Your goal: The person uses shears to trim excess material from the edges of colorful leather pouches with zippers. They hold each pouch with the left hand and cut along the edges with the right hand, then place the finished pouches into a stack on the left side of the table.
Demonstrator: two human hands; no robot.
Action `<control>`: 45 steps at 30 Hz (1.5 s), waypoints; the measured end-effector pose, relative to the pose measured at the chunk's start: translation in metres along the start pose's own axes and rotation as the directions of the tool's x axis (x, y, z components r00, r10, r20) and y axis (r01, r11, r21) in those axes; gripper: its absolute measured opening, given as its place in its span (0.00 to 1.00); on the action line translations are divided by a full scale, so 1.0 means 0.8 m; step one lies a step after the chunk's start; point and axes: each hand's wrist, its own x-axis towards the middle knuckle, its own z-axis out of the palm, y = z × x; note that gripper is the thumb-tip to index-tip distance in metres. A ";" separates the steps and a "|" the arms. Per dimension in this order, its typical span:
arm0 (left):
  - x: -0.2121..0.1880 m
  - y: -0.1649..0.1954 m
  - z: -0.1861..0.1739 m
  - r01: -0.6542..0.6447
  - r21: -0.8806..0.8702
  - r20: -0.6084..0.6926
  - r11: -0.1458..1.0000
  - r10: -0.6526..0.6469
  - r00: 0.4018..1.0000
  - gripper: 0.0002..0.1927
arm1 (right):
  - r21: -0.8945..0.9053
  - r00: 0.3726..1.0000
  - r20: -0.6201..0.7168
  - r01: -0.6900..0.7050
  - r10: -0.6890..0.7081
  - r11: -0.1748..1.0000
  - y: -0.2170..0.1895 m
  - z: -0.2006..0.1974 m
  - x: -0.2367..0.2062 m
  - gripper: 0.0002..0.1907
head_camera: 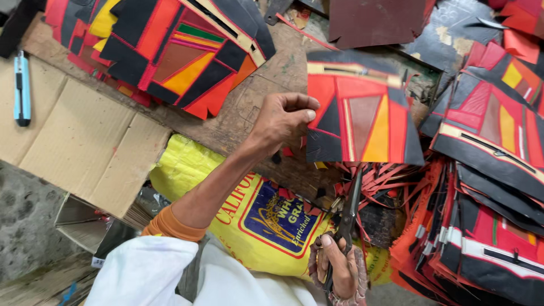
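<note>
Left hand (283,119) is pinching the left edge of a patchwork panel (362,116), red, black, orange and brown pieces stitched together, fingers closed on it with thumb on top, holding it up over the middle of the worktop (249,107). Right hand (340,269) is gripping scissors (347,218), fingers through the handles, near the front edge, blades pointing up and slightly right toward the panel's bottom edge. Blades are looking nearly closed; tip is sitting just below the panel, not clearly touching.

Key relation: panel is lying above and ahead of the scissor tips, its long side running left to right, roughly across the blades' line. Left hand is on the panel itself; right hand is well below it, scissors bridging the gap.

Around: red trimmed strips (385,175) are piling under the panel; a stack of finished panels (487,226) is sitting at the right edge; another panel pile (170,51) is at the far left corner. Yellow printed sack (255,215) is lying near the front, flattened cardboard (79,136) at the left edge with a light blue utility knife (21,88) on it.
</note>
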 end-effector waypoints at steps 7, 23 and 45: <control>-0.007 -0.009 -0.026 -0.016 -0.013 0.323 1.000 0.020 0.946 0.37 | -0.220 0.997 0.057 0.068 -0.056 0.973 -0.004 0.010 -0.004 0.19; -0.036 0.004 0.007 -0.183 0.084 0.274 0.980 0.154 0.949 0.38 | -0.220 0.661 0.437 0.736 -0.610 0.640 0.012 0.031 -0.035 0.18; -0.052 0.044 0.013 -0.472 0.427 0.379 0.771 0.320 0.868 0.40 | -0.551 0.910 0.325 0.403 -0.257 0.731 -0.031 0.048 0.027 0.28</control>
